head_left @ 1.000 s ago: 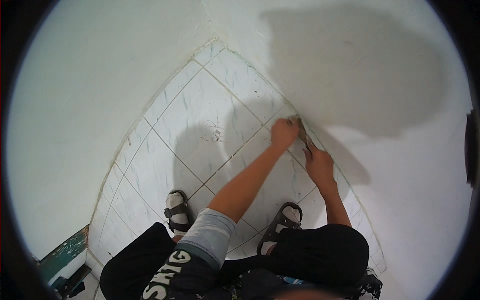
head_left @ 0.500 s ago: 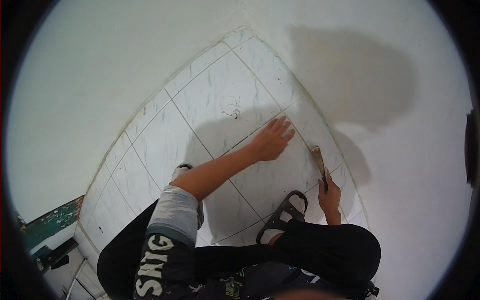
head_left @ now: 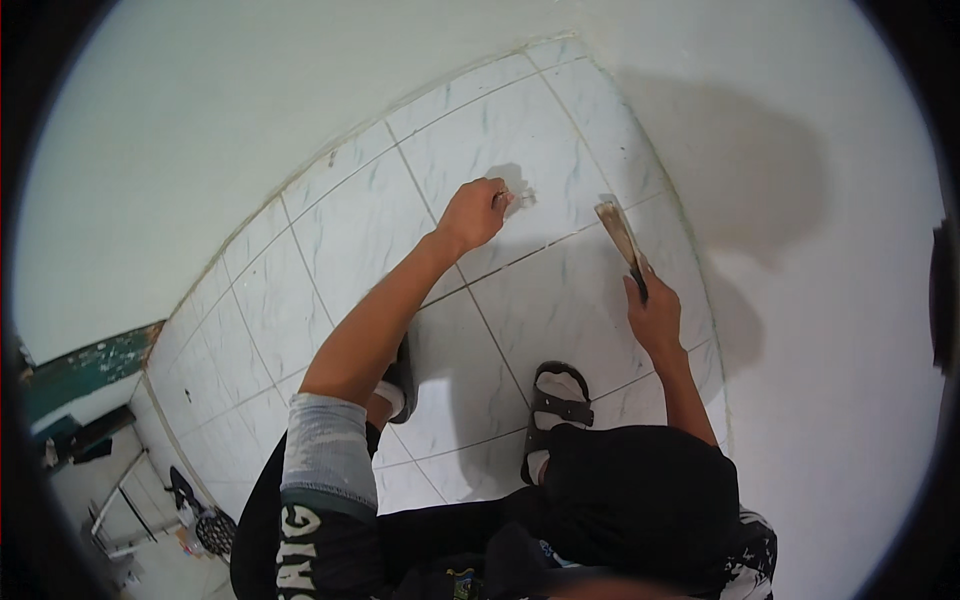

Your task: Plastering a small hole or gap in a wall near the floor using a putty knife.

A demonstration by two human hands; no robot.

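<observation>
1. A flat-bladed scraper (head_left: 619,232) is gripped by its handle in the right hand (head_left: 655,312).
2. Its long axis is aimed at 11 o'clock from that hand.
3. In the left hand (head_left: 473,215), fingers are curled inward; whether anything is pinched cannot be told.
4. Small debris (head_left: 529,197) is seen on the floor tile (head_left: 470,130) just beside the left fingertips, at 3 o'clock; the left hand is nearer.

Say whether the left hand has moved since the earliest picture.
Yes: the left hand has moved leftward, away from the right-hand wall, and is now beside the small debris.
</observation>
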